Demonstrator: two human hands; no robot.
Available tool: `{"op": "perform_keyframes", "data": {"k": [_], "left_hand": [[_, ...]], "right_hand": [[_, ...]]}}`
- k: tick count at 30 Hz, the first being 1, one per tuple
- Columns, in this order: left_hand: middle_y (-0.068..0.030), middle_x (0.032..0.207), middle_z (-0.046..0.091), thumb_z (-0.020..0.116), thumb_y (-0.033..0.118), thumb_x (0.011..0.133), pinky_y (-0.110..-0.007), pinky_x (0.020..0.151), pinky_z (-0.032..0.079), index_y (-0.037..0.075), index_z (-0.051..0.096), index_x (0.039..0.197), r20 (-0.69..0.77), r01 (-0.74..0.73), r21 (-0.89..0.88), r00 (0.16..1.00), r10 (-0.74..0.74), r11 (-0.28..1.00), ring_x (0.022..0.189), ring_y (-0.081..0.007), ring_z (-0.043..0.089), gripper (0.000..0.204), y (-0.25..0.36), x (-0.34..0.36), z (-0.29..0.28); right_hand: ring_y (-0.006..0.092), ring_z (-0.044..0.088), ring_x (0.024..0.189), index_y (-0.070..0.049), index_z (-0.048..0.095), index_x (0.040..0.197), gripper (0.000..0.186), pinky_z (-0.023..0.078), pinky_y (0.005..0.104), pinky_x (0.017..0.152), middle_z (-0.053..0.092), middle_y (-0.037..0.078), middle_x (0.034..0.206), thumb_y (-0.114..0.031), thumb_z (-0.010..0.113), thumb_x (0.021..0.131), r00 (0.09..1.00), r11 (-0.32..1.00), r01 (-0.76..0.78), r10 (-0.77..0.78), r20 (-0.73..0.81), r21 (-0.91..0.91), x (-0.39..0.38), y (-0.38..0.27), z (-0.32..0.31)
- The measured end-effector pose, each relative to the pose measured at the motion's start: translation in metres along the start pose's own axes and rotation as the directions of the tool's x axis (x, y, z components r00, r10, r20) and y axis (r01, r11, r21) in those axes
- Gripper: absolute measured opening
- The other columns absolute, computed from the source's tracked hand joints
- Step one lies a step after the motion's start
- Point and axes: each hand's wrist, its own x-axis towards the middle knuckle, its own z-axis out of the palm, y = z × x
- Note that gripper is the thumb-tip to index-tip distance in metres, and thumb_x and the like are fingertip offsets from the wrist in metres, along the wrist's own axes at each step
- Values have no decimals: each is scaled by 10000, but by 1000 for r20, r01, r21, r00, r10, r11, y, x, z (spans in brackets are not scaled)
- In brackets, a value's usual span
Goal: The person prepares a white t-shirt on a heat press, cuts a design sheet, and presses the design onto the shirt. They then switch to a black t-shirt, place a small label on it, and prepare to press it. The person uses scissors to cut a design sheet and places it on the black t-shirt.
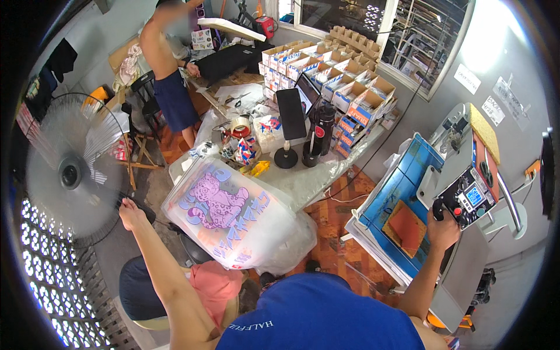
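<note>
Head view: person in blue shirt at lower centre, arms spread to both sides of the frame.
Right hand: (444,230) right of frame, clenched round a black handle (437,209) at the front of the press (466,197).
Left hand: (133,214) left of centre, at the lower right edge of the fan (71,172); fingers curled, cannot tell whether they grasp anything.
Press: right of frame, control panel lit, above and right of a blue bed (379,201) with a tan-and-red pad (405,227) on it.
Press handling: looks heavy and rigid; likely best held by the black handle, skin kept off any plate that may be hot.
Fan: left of frame, blades blurred; probably light, wire guard springy. Safer hold likely the stand or rear housing, fingers outside the guard.
Printed sheets: (216,201) centre, at the near end of the desk (309,186); glossy, probably slippery and easily creased, best lifted by the edges.
</note>
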Motion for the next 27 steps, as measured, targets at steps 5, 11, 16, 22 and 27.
{"op": "perform_keyframes", "data": {"k": [5,11,16,22,27], "left_hand": [[-123,882,651,510,58,955,-300,733,548,-80,565,968,-33,-32,38,999,33,999,784,-209,651,149,-3,5,3],[-87,932,624,505,120,961,-275,796,535,-36,541,1035,35,-16,100,999,12,995,853,-181,645,176,-1,-2,6],[-92,936,651,573,133,951,-297,785,542,-52,601,999,-23,-56,106,998,59,993,837,-191,653,194,2,-15,11],[-76,1006,661,596,229,982,-310,853,541,-17,611,1050,18,-59,111,998,57,992,917,-181,650,256,9,-17,-3],[-20,1000,641,618,294,986,-274,823,528,52,582,1156,216,18,99,976,-39,995,919,-151,623,297,7,-46,-22]], "right_hand": [[344,687,751,-89,741,794,331,540,455,746,712,132,780,-411,747,718,999,1000,22,-21,-35,18,1,-1,0],[341,683,750,-82,729,791,308,532,446,783,717,126,799,-381,756,720,999,999,26,-25,-31,34,0,0,1],[354,684,797,-70,737,852,338,520,458,825,721,140,835,-385,761,734,997,998,18,-22,68,68,2,7,2],[402,688,859,-41,723,994,474,531,491,824,717,189,896,-471,728,797,976,999,42,-39,215,-6,9,-5,-7],[406,695,817,-41,745,885,517,546,509,747,713,207,871,-552,683,830,968,997,-53,67,243,-64,18,-19,-13]]}}
